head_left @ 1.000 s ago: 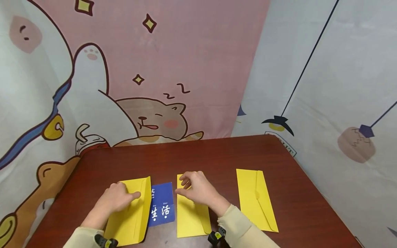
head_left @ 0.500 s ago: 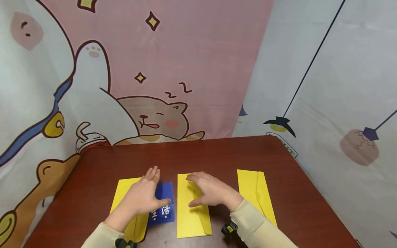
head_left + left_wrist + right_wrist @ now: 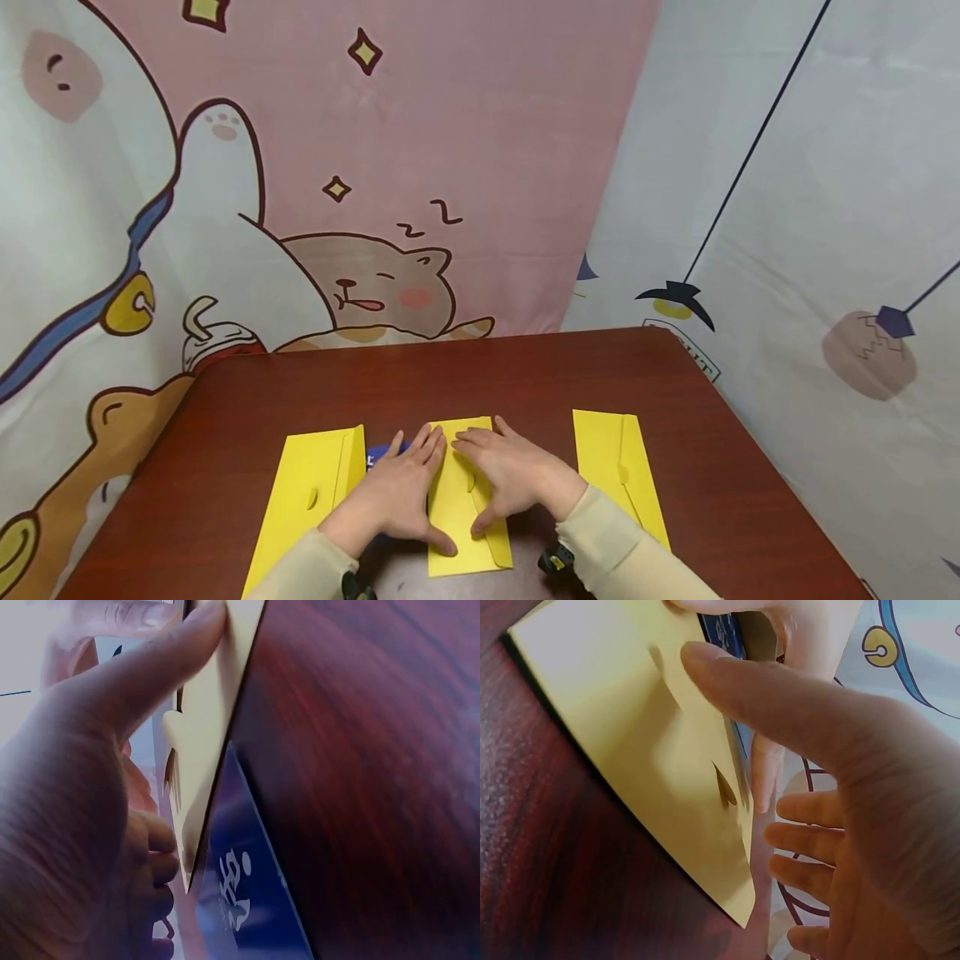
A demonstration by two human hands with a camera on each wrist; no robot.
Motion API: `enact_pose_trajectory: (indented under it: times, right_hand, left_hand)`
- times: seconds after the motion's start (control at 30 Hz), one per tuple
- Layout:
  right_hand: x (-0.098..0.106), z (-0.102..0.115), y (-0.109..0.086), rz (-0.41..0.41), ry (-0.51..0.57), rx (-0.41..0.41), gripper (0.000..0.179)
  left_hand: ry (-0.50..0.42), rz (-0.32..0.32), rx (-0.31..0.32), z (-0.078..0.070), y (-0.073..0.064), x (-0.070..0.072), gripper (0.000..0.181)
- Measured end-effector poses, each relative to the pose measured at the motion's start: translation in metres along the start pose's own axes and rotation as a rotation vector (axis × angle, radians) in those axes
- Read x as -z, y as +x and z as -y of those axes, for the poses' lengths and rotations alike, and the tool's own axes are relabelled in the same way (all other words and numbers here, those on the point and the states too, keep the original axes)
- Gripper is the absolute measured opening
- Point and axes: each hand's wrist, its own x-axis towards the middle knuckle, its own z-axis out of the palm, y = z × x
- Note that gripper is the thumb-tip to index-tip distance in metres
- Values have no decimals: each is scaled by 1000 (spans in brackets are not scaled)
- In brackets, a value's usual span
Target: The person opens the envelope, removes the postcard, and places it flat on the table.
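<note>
I have the middle envelope [image 3: 456, 500], one of three yellow ones, on the table [image 3: 420, 379], flap side up, its long axis running toward the far edge. Over it I see the left hand [image 3: 401, 496] and right hand [image 3: 519, 477], fingers extended, thumbs spread; whether they touch it, I can't tell. One blue card [image 3: 381, 454] shows past the left hand; the left envelope [image 3: 300, 483] and right envelope [image 3: 617, 467] lie either side.

Three envelopes lie in a row on the counter [image 3: 510, 375]: the left envelope [image 3: 296, 492], the middle envelope [image 3: 459, 504] and, well apart, the right envelope [image 3: 611, 467]. The card [image 3: 381, 455] lies between the first two — mostly behind the left grip [image 3: 401, 496]. Opposite, the right grip [image 3: 517, 475] is over the middle envelope's right side — a backdrop [image 3: 510, 167] stands behind.
</note>
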Motion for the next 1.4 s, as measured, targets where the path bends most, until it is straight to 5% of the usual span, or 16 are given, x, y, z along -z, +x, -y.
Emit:
enact_pose_trajectory:
  times: [0.77,1.4]
  right_hand:
    - [0,5,-9,31,-140,-88,111]
    - [15,-16,-36,30,42,-54,109]
  left_hand:
    - [35,91,56,-10,8,7,151]
    - [7,131,81,-17,10,10,153]
